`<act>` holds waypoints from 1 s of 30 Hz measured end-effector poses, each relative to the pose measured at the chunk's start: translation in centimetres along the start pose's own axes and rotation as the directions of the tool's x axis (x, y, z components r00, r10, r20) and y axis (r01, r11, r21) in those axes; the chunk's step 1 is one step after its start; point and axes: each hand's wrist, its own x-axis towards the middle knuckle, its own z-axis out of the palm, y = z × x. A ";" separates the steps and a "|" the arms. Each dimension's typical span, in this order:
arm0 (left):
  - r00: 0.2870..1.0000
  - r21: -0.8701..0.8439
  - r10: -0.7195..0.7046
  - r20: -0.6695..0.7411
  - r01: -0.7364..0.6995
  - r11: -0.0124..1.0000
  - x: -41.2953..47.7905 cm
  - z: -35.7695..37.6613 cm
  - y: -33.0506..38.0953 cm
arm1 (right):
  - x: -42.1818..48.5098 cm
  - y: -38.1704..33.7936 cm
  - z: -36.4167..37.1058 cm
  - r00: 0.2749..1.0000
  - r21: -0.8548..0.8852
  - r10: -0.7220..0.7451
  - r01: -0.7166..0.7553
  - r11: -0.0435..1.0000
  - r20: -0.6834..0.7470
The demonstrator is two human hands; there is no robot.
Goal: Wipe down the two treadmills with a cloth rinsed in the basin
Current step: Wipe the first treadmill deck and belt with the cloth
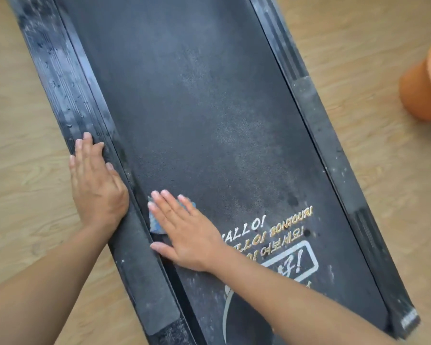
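Head view, R hand [184, 235]: flat, palm down, fingers straight & slightly spread, pressing cloth [156, 224] onto treadmill belt [197, 108]; nothing pinched.
Cloth: blue, bunched, mostly hidden under R fingers [169, 207]; bits show past the fingertips & on the thumb side. Sits at belt's left edge, just beside left rail [60, 78].
L hand [95, 185]: flat, fingers straight & close together, resting on left rail near R hand, apart from cloth.
Belt: black, fine texture, pale dusty haze down the middle, a few darker spots near lettering [266, 235].
Lettering: gold "HALLO!", "BONJOUR!" + Korean script and a white box, partly covered by R forearm.
Left rail: black, ribbed, droplets & grey smears toward far end.
Right rail [329, 145]: black, grey dusty patches, white specks.
Basin [423, 85]: orange, on floor [23, 195] at frame's right edge, partly cut off, well apart from treadmill.
Floor: light wood-look planks.
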 end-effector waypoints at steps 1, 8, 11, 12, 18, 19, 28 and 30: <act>1.000 -0.004 0.005 0.005 -0.005 1.000 0.1 0.0 0.0 | -0.8 2.3 -0.3 0.998 -0.013 0.055 -0.055 0.998 -0.024; 1.000 0.006 0.021 -0.005 -0.021 1.000 -0.2 0.0 0.1 | -10.1 23.5 -4.3 0.726 0.036 0.686 -0.685 0.728 -0.056; 0.999 0.050 0.034 0.012 -0.035 0.998 -0.2 0.1 0.2 | -9.4 23.6 -4.1 0.674 0.141 0.736 -0.725 0.675 -0.059; 0.999 0.059 0.039 0.010 -0.039 0.997 -0.2 0.1 0.4 | -9.1 23.0 -3.9 0.649 0.210 0.756 -0.731 0.649 -0.079; 0.995 0.147 0.096 0.004 -0.096 0.984 0.3 0.4 0.2 | -9.9 21.4 -4.5 0.425 0.544 0.886 -0.706 0.453 -0.186; 0.995 0.151 0.100 0.002 -0.099 0.984 0.3 0.5 0.0 | -10.1 21.9 -4.7 0.370 0.603 0.921 -0.710 0.364 -0.120; 0.995 0.121 0.092 0.044 -0.097 0.988 -0.1 0.0 -0.1 | -11.9 19.0 -13.4 0.504 0.735 0.854 -0.627 0.257 0.131; 0.994 0.124 0.096 0.042 -0.101 0.987 -0.1 0.0 -0.2 | -12.1 16.8 -17.1 0.583 0.779 0.803 -0.558 0.287 0.121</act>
